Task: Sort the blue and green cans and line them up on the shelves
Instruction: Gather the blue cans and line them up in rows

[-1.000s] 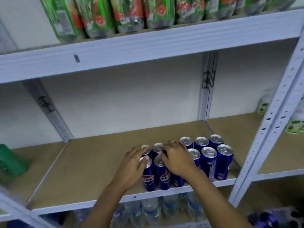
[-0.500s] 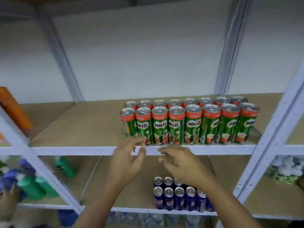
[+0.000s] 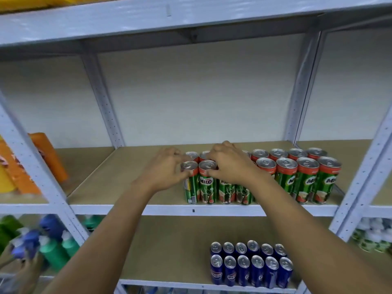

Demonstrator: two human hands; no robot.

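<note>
Green Milo cans (image 3: 307, 183) stand in two rows on the right half of the middle shelf (image 3: 127, 209). My left hand (image 3: 165, 170) curls around the leftmost front green can (image 3: 191, 187), thumb on its side. My right hand (image 3: 231, 164) lies over the tops of the neighbouring cans, its fingers closed on the second front green can (image 3: 206, 185); it hides several tops behind. Blue Pepsi cans (image 3: 250, 270) stand in two rows on the shelf below, untouched.
White perforated posts (image 3: 360, 183) frame the bay. The middle shelf's left half is bare board (image 3: 118, 179). Orange packets (image 3: 48, 158) lean in the left bay. Green and blue bottles (image 3: 55, 249) sit lower left, white-green packs (image 3: 373, 238) lower right.
Both hands left the blue cans on the lower shelf and rose to the green cans on the middle shelf. My view tilted up with them.
</note>
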